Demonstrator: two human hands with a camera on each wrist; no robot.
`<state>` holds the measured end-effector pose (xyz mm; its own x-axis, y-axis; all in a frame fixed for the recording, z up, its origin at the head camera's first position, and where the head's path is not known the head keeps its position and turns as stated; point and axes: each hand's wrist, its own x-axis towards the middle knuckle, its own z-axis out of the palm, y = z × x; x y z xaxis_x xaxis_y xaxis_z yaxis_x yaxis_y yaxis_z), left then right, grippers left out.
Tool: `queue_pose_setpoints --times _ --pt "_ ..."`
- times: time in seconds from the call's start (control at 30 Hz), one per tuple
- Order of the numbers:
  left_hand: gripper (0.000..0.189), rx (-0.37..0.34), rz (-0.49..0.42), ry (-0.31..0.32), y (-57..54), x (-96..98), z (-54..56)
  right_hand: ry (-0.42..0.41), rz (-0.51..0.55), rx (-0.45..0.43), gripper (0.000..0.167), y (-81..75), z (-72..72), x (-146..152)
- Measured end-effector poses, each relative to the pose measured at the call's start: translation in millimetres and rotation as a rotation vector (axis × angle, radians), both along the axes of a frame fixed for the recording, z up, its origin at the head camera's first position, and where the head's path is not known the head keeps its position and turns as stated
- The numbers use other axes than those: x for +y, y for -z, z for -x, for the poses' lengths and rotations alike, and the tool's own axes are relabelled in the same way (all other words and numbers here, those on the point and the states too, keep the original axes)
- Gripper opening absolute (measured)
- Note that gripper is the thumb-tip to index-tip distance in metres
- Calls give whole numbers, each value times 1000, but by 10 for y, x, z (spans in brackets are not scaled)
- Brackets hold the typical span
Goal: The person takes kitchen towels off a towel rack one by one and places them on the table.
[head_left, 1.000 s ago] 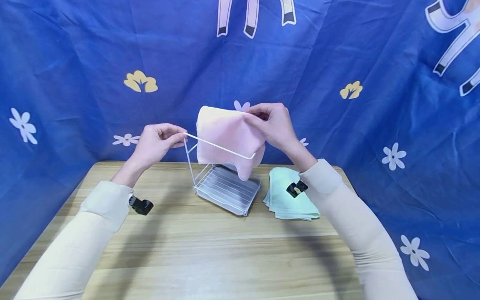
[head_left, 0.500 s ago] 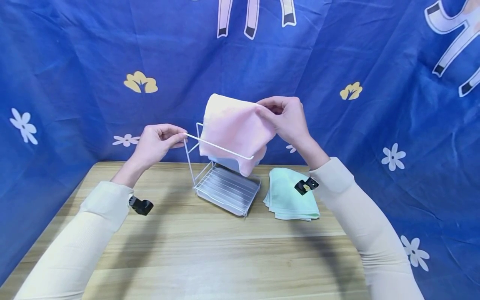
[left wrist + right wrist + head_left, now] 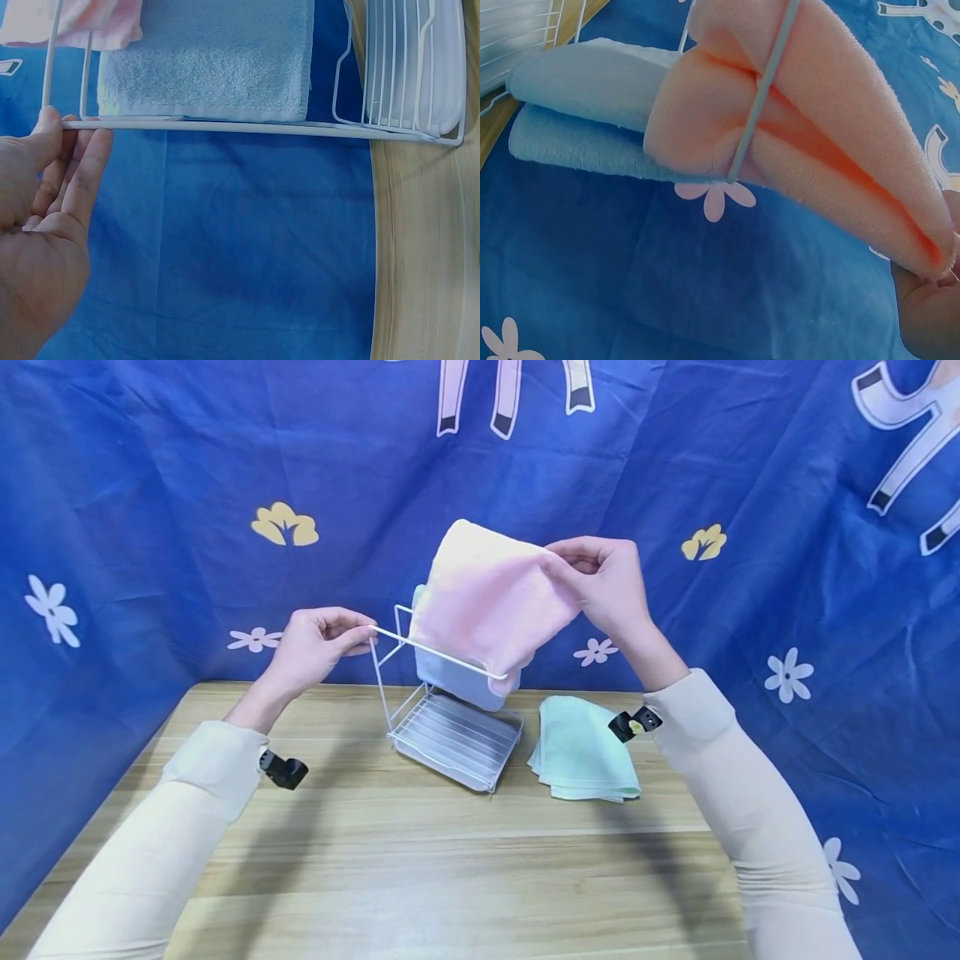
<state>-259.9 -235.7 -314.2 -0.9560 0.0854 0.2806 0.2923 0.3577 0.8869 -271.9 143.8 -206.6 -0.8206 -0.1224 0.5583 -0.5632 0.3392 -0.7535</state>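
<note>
Head view: pink towel (image 3: 491, 597) (right hand (image 3: 609, 580) pinching it) has risen.

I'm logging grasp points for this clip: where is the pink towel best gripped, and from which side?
Probably the upper right edge of the pink towel, pinched from the right, where the right hand has it: that loose edge stands clear of the white rack bar crossing the lower part.

The place is curtained off, its type unclear: flower-printed blue cloth (image 3: 480, 477) hangs far, left and right around a wood-grain desk (image 3: 420, 885).
</note>
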Motion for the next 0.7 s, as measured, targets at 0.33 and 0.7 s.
queue_pose_setpoints --times 0.33,0.7 --pt "24 11 -17 1 0 6 0 44 44 11 23 -87 -16 147" --pt "24 7 -25 0 -2 -1 -13 60 92 19 25 -138 -39 301"
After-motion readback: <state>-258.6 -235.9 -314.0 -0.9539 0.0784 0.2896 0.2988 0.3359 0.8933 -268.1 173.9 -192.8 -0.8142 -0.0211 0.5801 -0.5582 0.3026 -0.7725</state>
